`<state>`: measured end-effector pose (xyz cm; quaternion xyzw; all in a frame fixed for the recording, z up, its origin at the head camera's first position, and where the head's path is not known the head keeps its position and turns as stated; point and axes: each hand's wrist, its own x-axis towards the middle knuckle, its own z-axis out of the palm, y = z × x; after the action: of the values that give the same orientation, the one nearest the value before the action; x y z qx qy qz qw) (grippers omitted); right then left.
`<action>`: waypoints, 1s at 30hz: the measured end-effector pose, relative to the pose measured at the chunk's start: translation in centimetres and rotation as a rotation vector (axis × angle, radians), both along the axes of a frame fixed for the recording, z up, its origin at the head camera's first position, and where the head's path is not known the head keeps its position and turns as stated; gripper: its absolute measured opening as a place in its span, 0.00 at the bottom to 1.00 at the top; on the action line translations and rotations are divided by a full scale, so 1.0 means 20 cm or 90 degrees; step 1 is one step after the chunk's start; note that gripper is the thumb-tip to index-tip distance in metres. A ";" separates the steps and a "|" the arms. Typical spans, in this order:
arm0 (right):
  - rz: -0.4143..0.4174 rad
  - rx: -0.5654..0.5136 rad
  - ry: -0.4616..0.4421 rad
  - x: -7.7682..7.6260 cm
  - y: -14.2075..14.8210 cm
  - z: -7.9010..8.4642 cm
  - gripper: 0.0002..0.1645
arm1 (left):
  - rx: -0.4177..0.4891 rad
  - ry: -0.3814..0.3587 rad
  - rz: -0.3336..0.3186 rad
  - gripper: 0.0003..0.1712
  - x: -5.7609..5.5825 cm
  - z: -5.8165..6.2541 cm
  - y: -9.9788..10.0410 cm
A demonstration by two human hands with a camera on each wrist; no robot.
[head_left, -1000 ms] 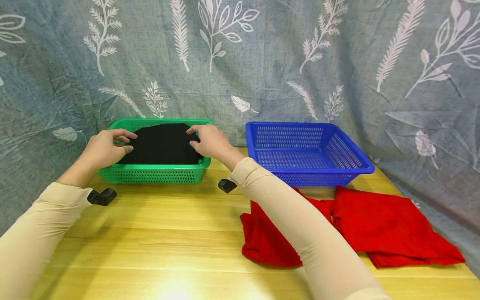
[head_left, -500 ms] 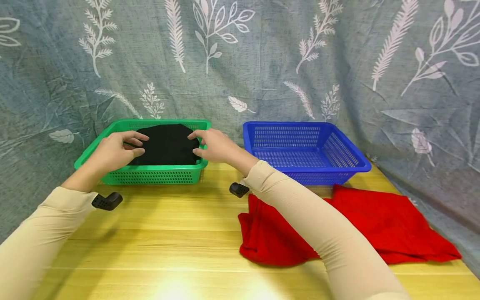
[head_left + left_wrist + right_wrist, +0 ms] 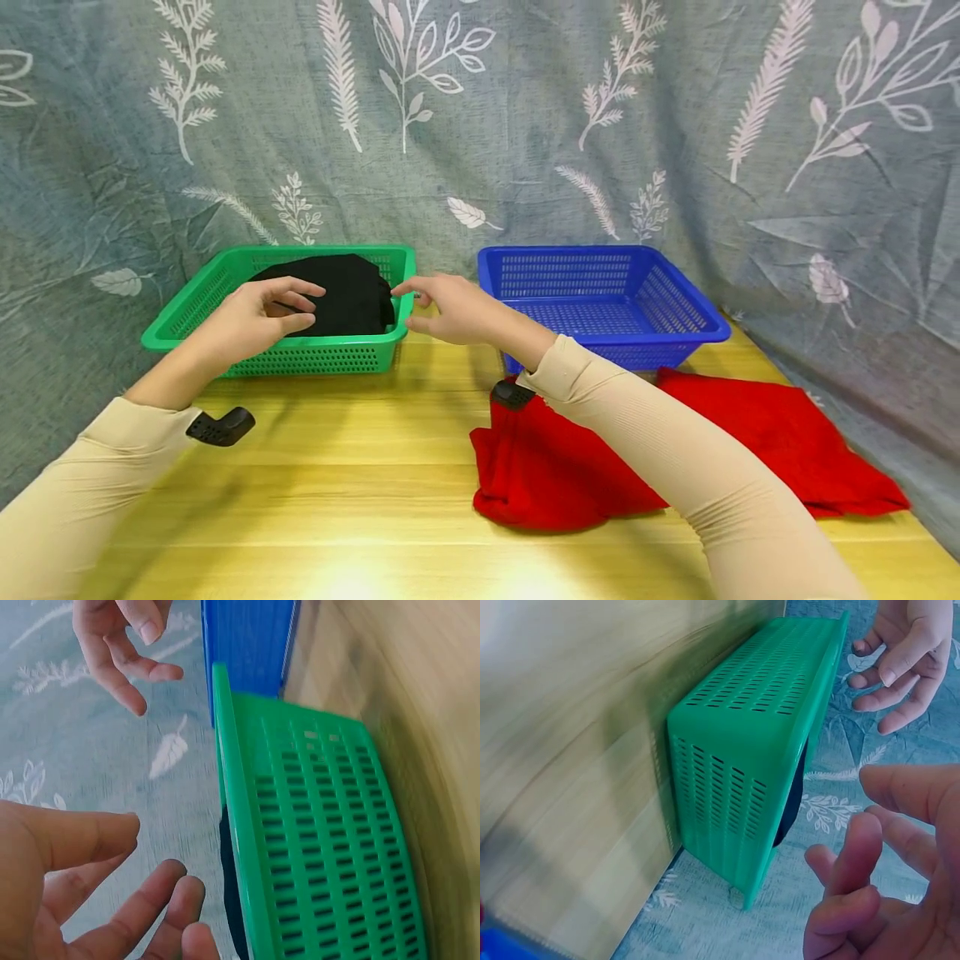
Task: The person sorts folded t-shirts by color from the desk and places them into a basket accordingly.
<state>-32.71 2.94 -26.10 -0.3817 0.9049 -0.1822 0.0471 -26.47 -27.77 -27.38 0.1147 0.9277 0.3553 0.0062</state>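
The black cloth (image 3: 341,296) lies inside the green basket (image 3: 315,360), left of frame centre. Expected handling: light, soft, not fragile; grip opposite side edges. Left hand (image 3: 255,321) and right hand (image 3: 459,308): empty, fingers loosely bent. The right wrist view exposes the slotted end wall (image 3: 720,799), unseen in the head view.

Green basket (image 3: 315,360), black cloth (image 3: 341,292); blue basket (image 3: 585,312); red fabric (image 3: 555,471); grey-blue backdrop (image 3: 517,167), white leaf pattern.
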 end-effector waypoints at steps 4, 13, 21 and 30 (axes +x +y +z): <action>0.006 -0.008 0.002 0.03 0.08 0.00 0.29 | 0.008 0.017 -0.021 0.25 0.03 -0.01 0.06; -0.013 -0.019 -0.010 0.09 0.29 -0.04 0.29 | 0.011 0.037 -0.064 0.24 0.12 -0.03 0.20; -0.015 -0.025 -0.008 0.19 0.47 -0.07 0.29 | 0.066 0.033 -0.152 0.22 0.18 -0.08 0.32; -0.054 -0.053 -0.087 0.29 0.67 -0.09 0.31 | 0.089 -0.027 -0.217 0.24 0.23 -0.14 0.46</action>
<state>-26.98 16.34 -27.95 -0.3312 0.9067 -0.2470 0.0847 -21.87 -18.52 -30.20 0.2627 0.8676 0.4150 0.0775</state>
